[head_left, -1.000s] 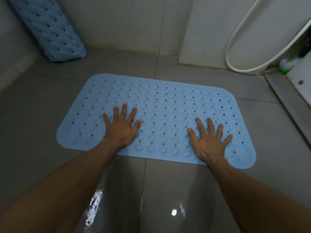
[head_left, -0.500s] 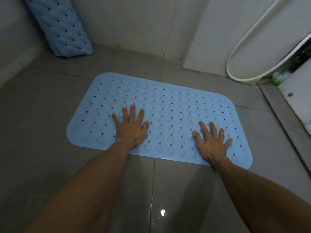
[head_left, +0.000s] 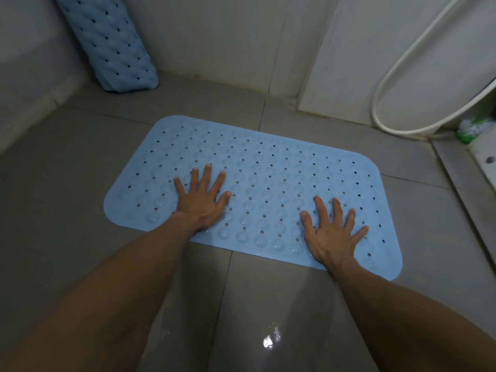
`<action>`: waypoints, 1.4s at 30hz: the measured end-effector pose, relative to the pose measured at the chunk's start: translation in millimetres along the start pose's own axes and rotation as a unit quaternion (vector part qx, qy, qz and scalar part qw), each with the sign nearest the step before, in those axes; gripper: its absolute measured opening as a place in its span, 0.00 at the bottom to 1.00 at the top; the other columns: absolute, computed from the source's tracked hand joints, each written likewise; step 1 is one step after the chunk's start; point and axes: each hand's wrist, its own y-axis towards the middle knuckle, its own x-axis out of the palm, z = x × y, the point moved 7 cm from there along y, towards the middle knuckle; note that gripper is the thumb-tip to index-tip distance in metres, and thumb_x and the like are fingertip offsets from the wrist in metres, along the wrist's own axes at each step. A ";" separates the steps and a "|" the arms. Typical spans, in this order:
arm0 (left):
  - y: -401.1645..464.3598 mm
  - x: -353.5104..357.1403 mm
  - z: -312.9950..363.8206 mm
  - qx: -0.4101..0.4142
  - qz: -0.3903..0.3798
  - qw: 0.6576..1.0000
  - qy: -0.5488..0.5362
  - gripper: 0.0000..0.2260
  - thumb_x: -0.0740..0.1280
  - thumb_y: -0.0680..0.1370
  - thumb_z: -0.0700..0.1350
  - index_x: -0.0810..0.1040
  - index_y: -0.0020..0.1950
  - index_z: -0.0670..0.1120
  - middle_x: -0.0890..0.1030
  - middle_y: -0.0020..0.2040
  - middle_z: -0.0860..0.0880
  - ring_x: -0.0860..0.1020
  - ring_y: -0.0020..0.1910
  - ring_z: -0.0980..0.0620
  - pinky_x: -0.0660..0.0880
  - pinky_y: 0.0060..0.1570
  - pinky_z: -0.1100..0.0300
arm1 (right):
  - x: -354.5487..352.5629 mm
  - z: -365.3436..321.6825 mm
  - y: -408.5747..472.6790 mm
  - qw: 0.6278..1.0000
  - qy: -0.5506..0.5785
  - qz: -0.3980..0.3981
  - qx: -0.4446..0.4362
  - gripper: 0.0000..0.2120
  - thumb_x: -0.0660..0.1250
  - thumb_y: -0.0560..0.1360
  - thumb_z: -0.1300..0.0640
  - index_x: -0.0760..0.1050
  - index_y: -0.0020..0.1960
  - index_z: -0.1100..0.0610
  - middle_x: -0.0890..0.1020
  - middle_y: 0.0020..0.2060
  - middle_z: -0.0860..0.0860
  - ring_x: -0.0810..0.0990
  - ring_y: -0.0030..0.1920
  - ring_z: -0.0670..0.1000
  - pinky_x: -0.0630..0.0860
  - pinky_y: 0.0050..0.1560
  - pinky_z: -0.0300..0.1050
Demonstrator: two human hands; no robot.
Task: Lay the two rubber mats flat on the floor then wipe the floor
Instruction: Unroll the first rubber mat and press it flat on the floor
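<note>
A light blue rubber mat (head_left: 268, 167) with holes and suction bumps lies flat on the grey tiled floor (head_left: 67, 183), bumps facing up. My left hand (head_left: 201, 200) presses flat on its near left part, fingers spread. Near the mat's front right edge, my right hand (head_left: 331, 232) rests palm down with fingers apart. Neither hand holds anything. A second blue mat (head_left: 112, 41), curled, leans upright against the wall in the far left corner.
A white hose (head_left: 386, 84) loops against the back right wall. A green and white object (head_left: 472, 130) sits in the right corner beside a white fixture (head_left: 485, 157). A raised ledge (head_left: 40, 100) runs along the left. The near floor looks wet and shiny.
Both hands stay pressed on the mat in about the same spots. The view has shifted slightly, so the mat and the leaning mat appear a little further right.
</note>
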 end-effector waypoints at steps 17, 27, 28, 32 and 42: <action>-8.5 -3.2 5.0 -0.044 -0.048 0.998 -0.024 0.27 0.39 0.80 0.65 0.35 0.77 0.63 0.30 0.77 0.55 0.31 0.77 0.49 0.29 0.71 0.37 | 1.8 -98.3 41.8 0.991 0.020 -0.009 -0.129 0.32 0.36 0.79 0.33 0.38 0.80 0.41 0.38 0.81 0.50 0.34 0.79 0.59 0.34 0.74 0.70; 43.7 -68.9 -32.2 0.054 0.100 0.993 -0.027 0.26 0.45 0.83 0.56 0.54 0.79 0.46 0.59 0.78 0.43 0.58 0.77 0.45 0.49 0.77 0.48 | -22.8 -174.1 51.7 0.989 0.038 0.025 -0.139 0.32 0.41 0.82 0.37 0.49 0.82 0.50 0.45 0.81 0.55 0.39 0.81 0.56 0.35 0.78 0.61; 58.2 -73.6 -40.1 0.053 0.103 0.993 -0.028 0.26 0.45 0.84 0.56 0.53 0.79 0.45 0.57 0.79 0.43 0.56 0.78 0.45 0.47 0.78 0.48 | -26.9 -193.3 59.5 0.987 0.047 0.038 -0.148 0.31 0.42 0.82 0.37 0.50 0.82 0.50 0.46 0.81 0.55 0.39 0.81 0.55 0.36 0.78 0.60; 126.6 -90.0 -60.6 0.064 0.127 0.990 -0.018 0.28 0.44 0.83 0.56 0.52 0.80 0.43 0.53 0.80 0.42 0.52 0.79 0.45 0.41 0.77 0.47 | -33.9 -254.0 108.1 0.984 0.071 0.076 -0.144 0.29 0.44 0.83 0.40 0.54 0.81 0.50 0.50 0.81 0.54 0.43 0.81 0.54 0.37 0.79 0.59; 179.4 -52.7 -67.0 0.103 0.116 0.988 -0.018 0.32 0.44 0.81 0.60 0.54 0.79 0.40 0.51 0.80 0.40 0.49 0.79 0.45 0.45 0.77 0.43 | -0.8 -275.9 156.7 0.998 0.036 0.016 -0.047 0.32 0.43 0.81 0.38 0.47 0.82 0.48 0.44 0.81 0.53 0.40 0.81 0.54 0.35 0.76 0.66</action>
